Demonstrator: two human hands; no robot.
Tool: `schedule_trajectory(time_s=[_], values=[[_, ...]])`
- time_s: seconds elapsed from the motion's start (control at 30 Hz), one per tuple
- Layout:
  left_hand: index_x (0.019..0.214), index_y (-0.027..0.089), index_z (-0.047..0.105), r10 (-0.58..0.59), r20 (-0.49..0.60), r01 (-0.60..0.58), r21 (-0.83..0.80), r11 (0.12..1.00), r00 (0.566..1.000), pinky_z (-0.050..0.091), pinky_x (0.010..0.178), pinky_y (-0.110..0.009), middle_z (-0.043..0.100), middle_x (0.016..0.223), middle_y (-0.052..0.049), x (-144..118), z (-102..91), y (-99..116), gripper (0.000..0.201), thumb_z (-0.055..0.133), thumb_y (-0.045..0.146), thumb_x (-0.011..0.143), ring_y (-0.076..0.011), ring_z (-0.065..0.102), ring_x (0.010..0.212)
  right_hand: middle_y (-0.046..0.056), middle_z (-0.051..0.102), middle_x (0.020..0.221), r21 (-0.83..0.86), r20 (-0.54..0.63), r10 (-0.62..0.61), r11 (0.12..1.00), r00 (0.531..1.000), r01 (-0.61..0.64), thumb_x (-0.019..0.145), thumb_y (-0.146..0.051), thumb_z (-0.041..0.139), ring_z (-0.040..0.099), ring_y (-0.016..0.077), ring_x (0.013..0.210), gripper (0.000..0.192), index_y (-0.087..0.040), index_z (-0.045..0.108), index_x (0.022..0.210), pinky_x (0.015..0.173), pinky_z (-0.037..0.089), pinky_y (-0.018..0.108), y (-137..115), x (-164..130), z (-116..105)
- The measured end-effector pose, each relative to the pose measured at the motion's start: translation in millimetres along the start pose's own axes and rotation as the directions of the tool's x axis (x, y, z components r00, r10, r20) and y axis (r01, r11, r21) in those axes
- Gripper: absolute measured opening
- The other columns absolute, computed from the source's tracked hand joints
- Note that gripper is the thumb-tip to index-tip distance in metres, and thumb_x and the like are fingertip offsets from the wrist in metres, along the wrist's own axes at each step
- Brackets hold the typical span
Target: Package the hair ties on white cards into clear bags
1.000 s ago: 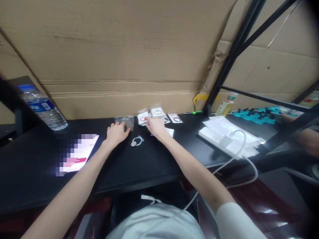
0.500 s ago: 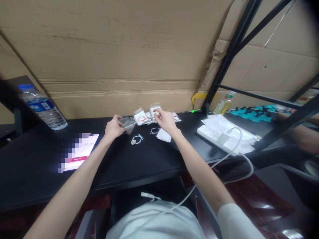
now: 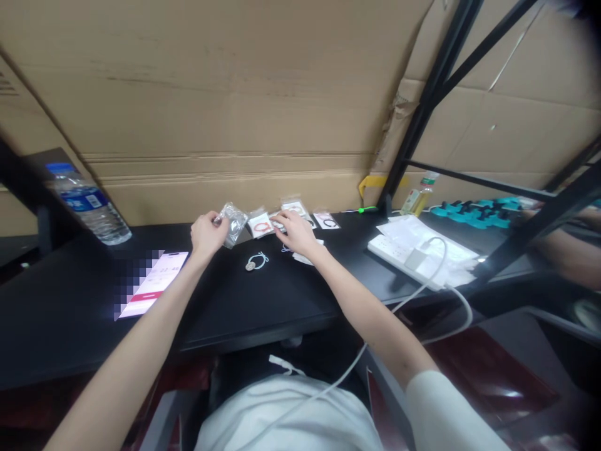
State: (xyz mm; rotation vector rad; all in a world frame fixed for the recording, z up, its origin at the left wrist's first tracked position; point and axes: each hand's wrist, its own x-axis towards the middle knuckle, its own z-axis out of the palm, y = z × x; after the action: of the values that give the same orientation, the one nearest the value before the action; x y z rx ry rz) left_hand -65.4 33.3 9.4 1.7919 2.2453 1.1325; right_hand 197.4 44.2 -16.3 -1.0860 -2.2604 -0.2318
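My left hand (image 3: 209,235) is closed, pinching a crinkled clear plastic bag (image 3: 233,225) above the black table. My right hand (image 3: 295,232) lies low over a pile of small bagged cards, fingers stretched out and partly over it. Beside its fingertips is a bagged white card with a red hair tie (image 3: 261,227). Another bagged card (image 3: 293,208) sits behind the hand, and a card with a black band (image 3: 326,220) lies to its right. A pale blue hair tie with a round charm (image 3: 256,262) rests in front. White cards (image 3: 305,257) and a second tie are partly hidden under my right wrist.
At left stand a water bottle (image 3: 91,203) and a lit phone (image 3: 157,285). On the right are a white power strip (image 3: 399,262) with papers and a cable, a green screwdriver (image 3: 366,210), a bottle of yellow liquid (image 3: 419,195), teal items (image 3: 474,213) and a black metal frame (image 3: 425,119).
My right hand has moved left and down from the rear card to the pile beside the red hair tie. My left hand has raised and turned the clear bag, shifting slightly left.
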Motion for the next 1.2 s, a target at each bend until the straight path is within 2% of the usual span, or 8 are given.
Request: schedule_trajectory(time_s=[0.17, 0.3, 0.43, 0.6, 0.73, 0.9, 1.07, 1.2], values=[[0.104, 0.021, 0.071, -0.036, 0.100, 0.036, 0.004, 0.999, 0.994, 0.053, 0.089, -0.040, 0.078, 0.110, -0.016, 4, 7.6, -6, 0.035, 0.053, 0.047, 0.090, -0.0350, 0.072, 0.106, 0.011, 0.065, 0.144, -0.048, 0.113, -0.133, 0.989, 0.985, 0.139, 0.106, -0.016, 0.047, 0.049, 0.0269, 0.138, 0.040, -0.017, 0.064, 0.143, 0.115, 0.038, 0.042, 2, 10, 15], [0.114, 0.019, 0.068, -0.029, 0.231, -0.003, 0.134, 0.991, 0.973, 0.054, 0.089, -0.044, 0.075, 0.123, -0.022, 5, 18.5, -9, 0.039, 0.048, 0.045, 0.094, -0.0404, 0.071, 0.115, 0.010, 0.067, 0.142, -0.105, 0.191, -0.156, 0.978, 0.969, 0.178, 0.107, -0.020, 0.051, 0.050, 0.0302, 0.136, 0.034, -0.021, 0.069, 0.136, 0.116, 0.035, 0.049, -7, 22, 31], [0.120, 0.016, 0.065, -0.036, 0.246, -0.013, 0.191, 0.981, 0.969, 0.054, 0.091, -0.048, 0.074, 0.124, -0.026, 7, 24.1, -15, 0.041, 0.046, 0.041, 0.094, -0.0445, 0.070, 0.117, 0.013, 0.071, 0.129, -0.159, 0.238, -0.140, 0.971, 0.961, 0.181, 0.108, -0.020, 0.049, 0.055, 0.0297, 0.126, 0.030, -0.019, 0.075, 0.122, 0.108, 0.040, 0.047, -11, 33, 39], [0.122, 0.016, 0.064, -0.045, 0.238, -0.013, 0.239, 0.971, 0.970, 0.054, 0.090, -0.049, 0.074, 0.122, -0.026, 7, 22.6, -18, 0.041, 0.045, 0.040, 0.094, -0.0448, 0.070, 0.117, 0.016, 0.068, 0.128, -0.208, 0.256, -0.059, 0.971, 0.965, 0.115, 0.108, -0.020, 0.047, 0.055, 0.0289, 0.125, 0.032, -0.018, 0.075, 0.123, 0.105, 0.043, 0.043, -13, 41, 45], [0.118, 0.018, 0.066, -0.019, 0.230, -0.040, 0.249, 0.968, 0.973, 0.054, 0.089, -0.046, 0.076, 0.120, -0.023, 5, 19.8, -13, 0.038, 0.045, 0.039, 0.093, -0.0424, 0.071, 0.115, 0.016, 0.067, 0.130, -0.212, 0.237, -0.038, 0.973, 0.971, 0.090, 0.107, -0.022, 0.050, 0.053, 0.0310, 0.126, 0.030, -0.018, 0.075, 0.125, 0.105, 0.043, 0.045, -15, 44, 49], [0.107, 0.021, 0.070, 0.010, 0.205, -0.044, 0.162, 0.986, 0.979, 0.054, 0.088, -0.043, 0.078, 0.115, -0.019, 3, 15.2, -5, 0.034, 0.049, 0.042, 0.091, -0.0397, 0.072, 0.110, 0.015, 0.069, 0.127, -0.131, 0.173, -0.035, 0.990, 0.984, 0.058, 0.110, -0.026, 0.048, 0.055, 0.0289, 0.123, 0.034, -0.018, 0.074, 0.128, 0.104, 0.044, 0.042, -13, 42, 45], [0.093, 0.023, 0.073, 0.008, 0.161, -0.017, 0.054, 0.998, 0.987, 0.052, 0.085, -0.037, 0.080, 0.102, -0.012, 1, 9.0, 2, 0.028, 0.054, 0.042, 0.087, -0.0332, 0.073, 0.101, 0.013, 0.070, 0.124, -0.001, 0.028, 0.029, 1.000, 0.999, -0.029, 0.110, -0.026, 0.046, 0.059, 0.0246, 0.116, 0.034, -0.017, 0.071, 0.132, 0.100, 0.045, 0.034, -11, 29, 23], [0.076, 0.023, 0.070, 0.136, 0.180, -0.114, -0.128, 0.985, 0.974, 0.052, 0.077, -0.032, 0.078, 0.085, -0.005, -5, 8.1, 7, 0.022, 0.058, 0.040, 0.084, -0.0252, 0.072, 0.085, 0.009, 0.071, 0.123, 0.102, -0.044, 0.019, 0.995, 0.999, -0.014, 0.112, -0.033, 0.042, 0.065, 0.0202, 0.109, 0.036, -0.021, 0.070, 0.131, 0.091, 0.046, 0.029, -19, 10, 1]])
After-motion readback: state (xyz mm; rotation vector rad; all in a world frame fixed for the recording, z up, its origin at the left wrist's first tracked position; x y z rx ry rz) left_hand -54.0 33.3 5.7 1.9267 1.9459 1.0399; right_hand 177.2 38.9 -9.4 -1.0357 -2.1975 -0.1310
